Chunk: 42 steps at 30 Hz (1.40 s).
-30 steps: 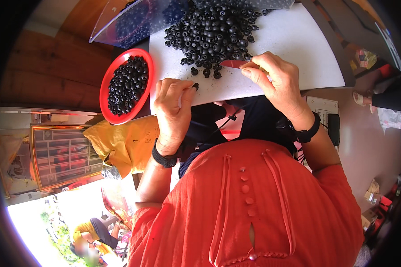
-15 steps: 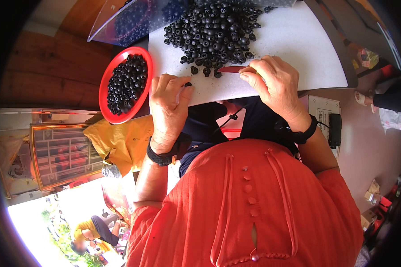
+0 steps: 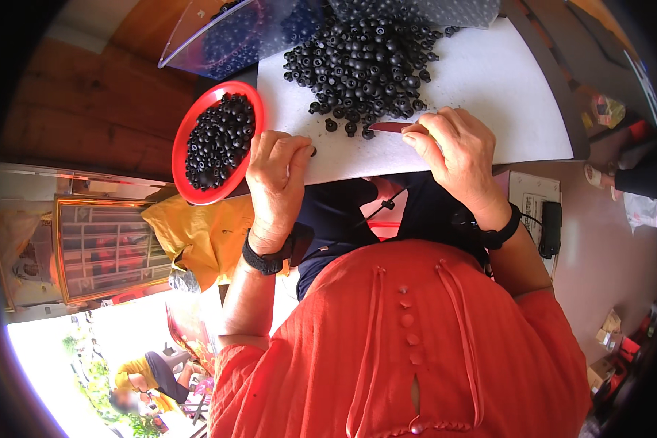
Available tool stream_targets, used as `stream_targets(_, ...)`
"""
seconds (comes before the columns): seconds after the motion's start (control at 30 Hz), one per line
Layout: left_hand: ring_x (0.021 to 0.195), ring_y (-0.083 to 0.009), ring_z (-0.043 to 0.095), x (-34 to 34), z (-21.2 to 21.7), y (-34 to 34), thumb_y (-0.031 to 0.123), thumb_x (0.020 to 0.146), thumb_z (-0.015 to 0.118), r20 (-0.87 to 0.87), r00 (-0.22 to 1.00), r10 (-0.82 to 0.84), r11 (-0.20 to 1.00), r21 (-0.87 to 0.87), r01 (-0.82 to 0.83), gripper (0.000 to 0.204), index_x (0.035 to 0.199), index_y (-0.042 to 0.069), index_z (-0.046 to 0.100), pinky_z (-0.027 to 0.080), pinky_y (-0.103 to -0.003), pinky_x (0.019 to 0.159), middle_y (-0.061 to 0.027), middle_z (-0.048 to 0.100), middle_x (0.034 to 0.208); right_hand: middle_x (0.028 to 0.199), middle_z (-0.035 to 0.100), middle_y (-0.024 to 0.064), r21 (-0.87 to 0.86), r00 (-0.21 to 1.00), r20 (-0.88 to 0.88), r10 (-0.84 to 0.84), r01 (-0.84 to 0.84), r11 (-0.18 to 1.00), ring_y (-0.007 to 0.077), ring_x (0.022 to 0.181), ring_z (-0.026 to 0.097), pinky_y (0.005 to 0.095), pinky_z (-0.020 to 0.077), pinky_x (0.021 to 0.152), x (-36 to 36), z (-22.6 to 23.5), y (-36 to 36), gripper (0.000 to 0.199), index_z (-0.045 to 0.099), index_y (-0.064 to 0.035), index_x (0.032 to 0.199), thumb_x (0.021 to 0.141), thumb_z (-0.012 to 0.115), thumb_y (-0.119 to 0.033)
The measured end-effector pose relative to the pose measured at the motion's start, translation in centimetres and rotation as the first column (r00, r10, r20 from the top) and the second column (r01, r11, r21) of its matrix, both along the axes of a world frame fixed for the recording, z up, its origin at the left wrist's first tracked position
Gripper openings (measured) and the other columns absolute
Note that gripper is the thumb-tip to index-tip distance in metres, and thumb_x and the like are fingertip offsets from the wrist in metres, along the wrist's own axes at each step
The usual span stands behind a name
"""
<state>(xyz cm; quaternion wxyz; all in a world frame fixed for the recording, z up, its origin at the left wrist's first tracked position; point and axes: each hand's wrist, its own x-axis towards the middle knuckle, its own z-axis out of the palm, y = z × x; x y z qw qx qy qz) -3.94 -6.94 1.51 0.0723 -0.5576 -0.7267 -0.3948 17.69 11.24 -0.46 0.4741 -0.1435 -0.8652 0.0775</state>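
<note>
**beadfan:** Black beads (image 3: 365,66), loads of them, heaped on the white desk (image 3: 489,80) at its far side, with a few strays lying just in front of the pile. They're small, round and glossy, and many show a hole or dimple on top. A second lot sits in the red bowl (image 3: 186,146) off the desk's left corner

**knotty:** What are the hands up to?

**beadfan:** Left hand (image 3: 277,171) is curled at the desk's near edge, fingertips pinched on a single bead (image 3: 313,152). Right hand (image 3: 456,150) has its fingers pressed together around a thin red tool (image 3: 390,127), and the tip points at the strays by the pile. Can't tell if it's a needle or a pick

**knotty:** Fiddly to grab?

**beadfan:** I'd guess so. They look hard, light and slick, so they'd roll off at a nudge. Best bet is pinching one across its sides between thumb and forefinger, keeping the hole free. There's also a clear plastic bag (image 3: 226,36) with more beads at the far left
</note>
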Motion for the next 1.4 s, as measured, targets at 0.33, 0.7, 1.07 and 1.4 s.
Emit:
stream_targets(0.33, 0.092, -0.0320, 0.057, 0.0, 0.4, -0.5, 0.002, 0.085, 0.074, -0.311, 0.948, -0.061, 0.994, -0.102, 0.030, 0.023, 0.108, 0.005, 0.074, 0.050, -0.044, 0.081, -0.0104, 0.060, 0.099, 0.077, 0.064, 0.0023, 0.009, 1.000, 0.005, -0.002, 0.002, 1.000, 0.0226, 0.069, 0.063, 0.0379, 0.0496, 0.060, -0.2, -0.2, 0.0, 0.019, 0.067, -0.0093, 0.087, 0.088, 0.081, -0.022)
stream_targets(0.7, 0.098, -0.0297, 0.061, -0.6, -0.7, 1.1, -0.001, 0.087, 0.071, -0.016, 1.000, -0.024, 0.999, -0.043, 0.023, 0.021, 0.106, 0.003, 0.076, 0.052, -0.039, 0.086, -0.0112, 0.063, 0.102, 0.076, 0.063, 0.0018, 0.044, 1.000, 0.009, -0.003, 0.003, 0.999, 0.0224, 0.070, 0.062, 0.0369, 0.0495, 0.062, 0.0, -0.1, -0.2, 0.019, 0.067, -0.0091, 0.085, 0.088, 0.080, -0.022)
stream_targets(1.07, 0.101, -0.0329, 0.059, 0.1, -0.5, 1.8, -0.003, 0.085, 0.071, -0.381, 0.923, 0.046, 0.991, -0.100, -0.091, 0.024, 0.109, 0.003, 0.072, 0.051, -0.042, 0.088, -0.0127, 0.063, 0.103, 0.076, 0.065, 0.0024, 0.053, 1.000, 0.007, 0.015, -0.015, 0.998, 0.0229, 0.070, 0.063, 0.0371, 0.0501, 0.062, 0.1, -0.1, -0.2, 0.018, 0.068, -0.0080, 0.086, 0.088, 0.081, -0.021)
stream_targets(1.4, 0.084, -0.0143, 0.060, 1.7, -0.4, 1.1, 0.002, 0.100, 0.066, 0.812, 0.356, -0.462, 0.886, 0.432, 0.167, 0.021, 0.119, -0.004, 0.070, 0.049, -0.028, 0.073, -0.0082, 0.067, 0.105, 0.076, 0.067, 0.0071, -0.148, 0.989, -0.072, 0.130, -0.139, 0.979, 0.0263, 0.068, 0.066, 0.0393, 0.0504, 0.059, -0.4, 1.7, -1.3, 0.014, 0.069, -0.0044, 0.084, 0.089, 0.080, -0.013)
